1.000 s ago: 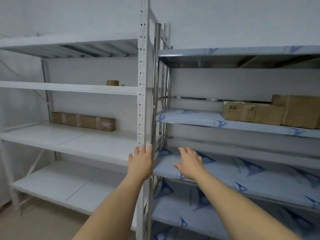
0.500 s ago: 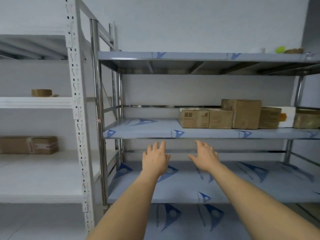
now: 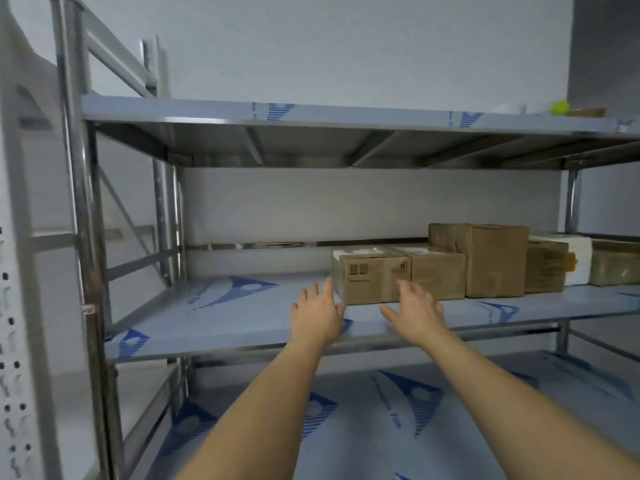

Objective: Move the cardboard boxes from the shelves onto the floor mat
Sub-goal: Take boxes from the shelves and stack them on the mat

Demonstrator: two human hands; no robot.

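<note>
both hands are raised in front of the middle shelf [image 3: 242, 317] of the steel rack, nearer to the boxes than half a second ago, when they hung lower, level with the shelf beneath. the left hand [image 3: 317, 315] has its fingers spread and loose, grasping nothing, its fingertips just beside the left edge of the leftmost cardboard box [image 3: 370, 278]; whether they touch it cannot be told. the right hand [image 3: 415, 311] is likewise splayed and empty, held in front of that same box's lower right corner, somewhat blurred.

the boxes sit in a row toward the right of this shelf: the leftmost one with printed marks on its face, a second plain box [image 3: 438, 275] touching it, a taller box [image 3: 493, 259] behind and to the right, then a smaller brown box [image 3: 545, 270] against a white box [image 3: 576, 261], and another carton [image 3: 614, 266] at the frame edge. the view has shifted rightward and closer since before; the white rack now shows only as a perforated post [image 3: 14, 341] at far left. no floor mat is visible.
</note>
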